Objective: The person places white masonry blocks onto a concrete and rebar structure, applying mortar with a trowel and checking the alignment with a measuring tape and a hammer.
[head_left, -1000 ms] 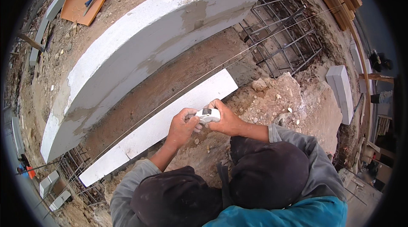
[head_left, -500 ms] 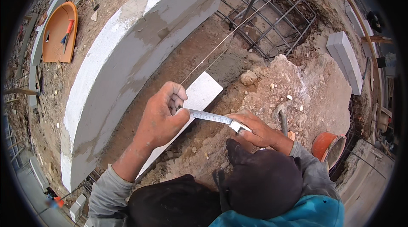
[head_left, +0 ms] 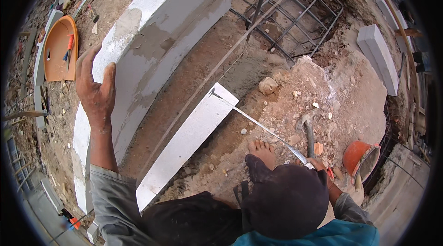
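My left hand [head_left: 95, 87] is open, fingers and thumb apart, over the top edge of a long white block wall [head_left: 138, 50]; I cannot tell whether it touches. At the right, my right hand [head_left: 318, 165] is closed around a tape measure, partly hidden by a dark cloth-covered shape. The metal tape [head_left: 265, 129] runs out from it, and its hooked end lies over the far end of a white block [head_left: 184, 140]. This block rests in the trench beside the wall. Above it, a blurred string line [head_left: 221, 61] slants across.
A steel rebar cage [head_left: 290, 15] stands at the far end. A hammer [head_left: 310, 135] and a red bucket [head_left: 353, 156] are at the right. White blocks [head_left: 378, 57] lean farther off. An orange tub [head_left: 55, 64] holding a red-handled tool lies left. A bare foot [head_left: 263, 153] stands on rubble.
My left hand has let go of the tape's end and moved left to the wall. My right hand has moved right and down, and more tape is out. The string has gone blurred.
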